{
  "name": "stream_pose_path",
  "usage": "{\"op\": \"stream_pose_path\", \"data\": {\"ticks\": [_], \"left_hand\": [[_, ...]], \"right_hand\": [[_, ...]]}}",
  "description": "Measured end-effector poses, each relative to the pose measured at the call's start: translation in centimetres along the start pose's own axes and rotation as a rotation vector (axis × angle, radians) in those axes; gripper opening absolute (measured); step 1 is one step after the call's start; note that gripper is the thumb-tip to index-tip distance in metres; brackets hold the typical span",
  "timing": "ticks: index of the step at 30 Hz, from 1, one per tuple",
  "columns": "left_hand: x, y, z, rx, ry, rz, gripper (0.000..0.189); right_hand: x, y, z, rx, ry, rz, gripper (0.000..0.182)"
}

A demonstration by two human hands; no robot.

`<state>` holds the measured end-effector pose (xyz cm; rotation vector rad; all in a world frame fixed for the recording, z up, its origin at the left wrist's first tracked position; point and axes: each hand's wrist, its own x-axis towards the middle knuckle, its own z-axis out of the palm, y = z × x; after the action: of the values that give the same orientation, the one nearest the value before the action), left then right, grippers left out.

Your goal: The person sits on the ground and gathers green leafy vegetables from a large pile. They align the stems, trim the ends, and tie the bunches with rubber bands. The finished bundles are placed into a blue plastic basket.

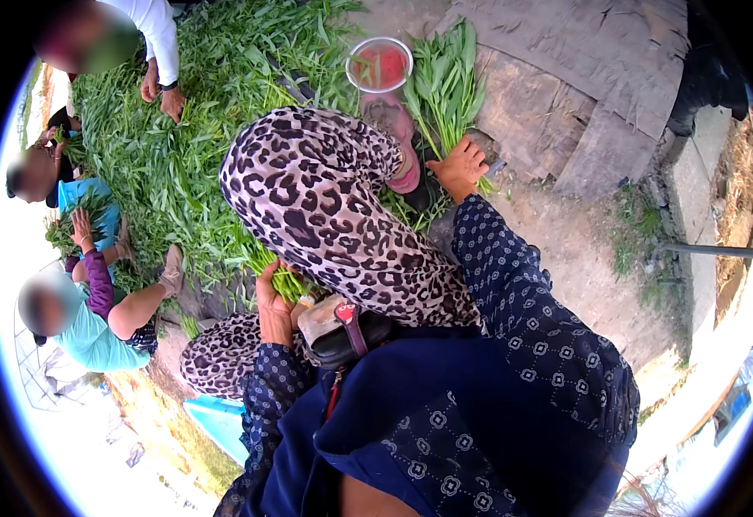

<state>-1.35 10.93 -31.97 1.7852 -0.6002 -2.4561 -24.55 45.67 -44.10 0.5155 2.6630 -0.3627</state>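
My right hand point(460, 169) is closed around the stems of a bundle of leafy greens point(446, 84). The leaves point away from me and rest beside a metal-rimmed bowl point(380, 40) with red contents. Low between my legs, my left hand point(275, 307) grips a bunch of green stems point(290, 284); its leafy end is partly hidden behind my raised knee in leopard-print trousers point(311, 194). My foot in a pink shoe point(402, 145) is planted just beyond the knee, near the bowl.
A wide heap of cut greens point(221, 129) covers the ground ahead and left. One person's hands point(163, 94) reach into it; other people point(101, 336) sit along its left side. Flattened cardboard-like sheets point(583, 64) lie at upper right, above bare ground point(583, 252).
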Motion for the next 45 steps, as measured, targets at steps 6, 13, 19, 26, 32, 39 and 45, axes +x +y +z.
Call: {"op": "stream_pose_path", "data": {"ticks": [6,13,19,26,32,39,45], "left_hand": [[-1.1,-0.6,1.4,0.052,-0.050,-0.013,0.032],[0.0,-1.4,1.0,0.011,-0.031,-0.060,0.041],[0.8,-1.1,-0.8,0.048,-0.066,-0.059,0.037],[0.6,-1.7,-0.8,0.079,-0.074,-0.042,0.029],[0.1,-1.4,-0.4,-0.008,-0.049,-0.002,0.012],[-0.2,-1.4,-1.5,-0.167,-0.186,-0.033,0.011],[0.0,-1.7,-1.3,-0.219,-0.213,-0.074,0.010]], "right_hand": [[2.1,2.6,1.0,0.189,0.033,-0.017,0.068],[3.2,2.8,1.2,0.102,-0.029,-0.077,0.062],[4.5,2.9,1.5,0.106,-0.120,-0.067,0.065],[5.2,3.6,1.7,0.268,-0.106,-0.098,0.059],[7.2,5.7,0.2,0.826,-0.399,-0.079,0.025],[6.9,4.0,-3.6,1.062,-0.548,0.021,0.021],[11.3,6.5,2.8,0.788,-0.272,-0.074,0.029]]}}
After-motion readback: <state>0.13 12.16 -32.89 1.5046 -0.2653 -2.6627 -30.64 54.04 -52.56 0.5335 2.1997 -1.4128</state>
